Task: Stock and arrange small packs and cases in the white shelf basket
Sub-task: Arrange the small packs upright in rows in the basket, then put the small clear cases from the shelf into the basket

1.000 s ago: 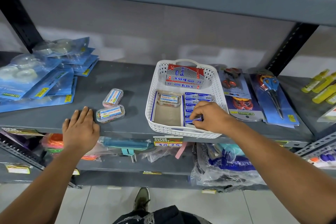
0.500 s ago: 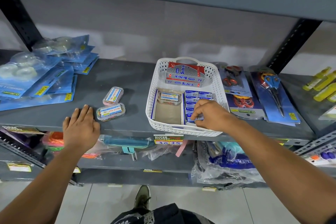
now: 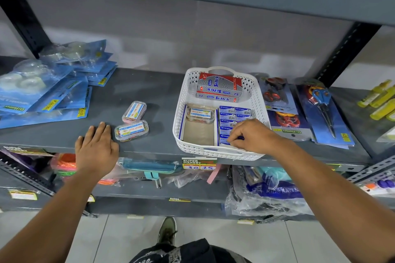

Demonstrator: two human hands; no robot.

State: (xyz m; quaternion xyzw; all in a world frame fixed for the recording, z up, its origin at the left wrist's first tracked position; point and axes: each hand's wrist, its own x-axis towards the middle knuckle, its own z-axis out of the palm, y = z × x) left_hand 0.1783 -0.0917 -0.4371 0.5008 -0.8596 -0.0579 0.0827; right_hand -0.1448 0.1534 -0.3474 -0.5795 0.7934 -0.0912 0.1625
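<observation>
The white shelf basket [image 3: 256,100] stands on the grey shelf. At its back lie red-and-grey Softek boxes [image 3: 220,88]. Its right side holds rows of small blue packs [image 3: 235,113]; its left side holds an open carton [image 3: 198,133] with one clear case [image 3: 200,114] at the far end. My right hand [image 3: 251,136] reaches into the basket's front right corner, fingertips pinched on a small blue pack in the nearest row. My left hand [image 3: 96,149] rests flat on the shelf edge, just left of a clear case [image 3: 131,130]. Another clear case [image 3: 134,111] lies behind it.
Blue tape blister packs [image 3: 42,96] are piled at the left of the shelf. Carded scissors [image 3: 320,111] lie right of the basket, yellow tubes [image 3: 380,98] at far right. Black uprights frame the bay. Bagged goods [image 3: 269,194] fill the lower shelf.
My right hand has shifted slightly toward the basket's front, still working on the blue packs. My left hand stays flat on the shelf edge.
</observation>
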